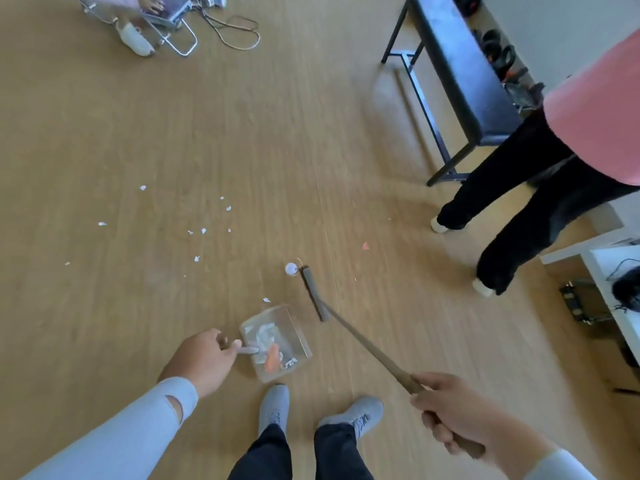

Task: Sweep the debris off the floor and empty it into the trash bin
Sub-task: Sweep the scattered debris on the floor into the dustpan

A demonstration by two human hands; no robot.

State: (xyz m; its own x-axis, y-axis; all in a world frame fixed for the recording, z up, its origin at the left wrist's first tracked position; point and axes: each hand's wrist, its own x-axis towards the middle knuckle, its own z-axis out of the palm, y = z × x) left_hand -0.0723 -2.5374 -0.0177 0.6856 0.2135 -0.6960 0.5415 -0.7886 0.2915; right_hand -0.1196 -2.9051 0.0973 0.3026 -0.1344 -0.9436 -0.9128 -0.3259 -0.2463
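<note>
My left hand (202,358) grips the short handle of a clear dustpan (298,332) that rests on the wood floor just ahead of my feet. White scraps and an orange piece lie inside the pan. My right hand (446,408) grips the brown handle of a broom (363,344), whose dark head (313,294) rests on the floor just beyond the pan. A small white round piece (291,268) lies at the far tip of the broom head. Several white paper scraps (203,231) are scattered to the left, and an orange scrap (365,246) lies to the right. No trash bin is in view.
A person in a pink top and black trousers (526,202) stands at the right. Behind them is a black bench (460,74). A white shelf unit (602,271) is at the right edge. Cables and a metal frame (180,32) lie at the far left, with another person's foot.
</note>
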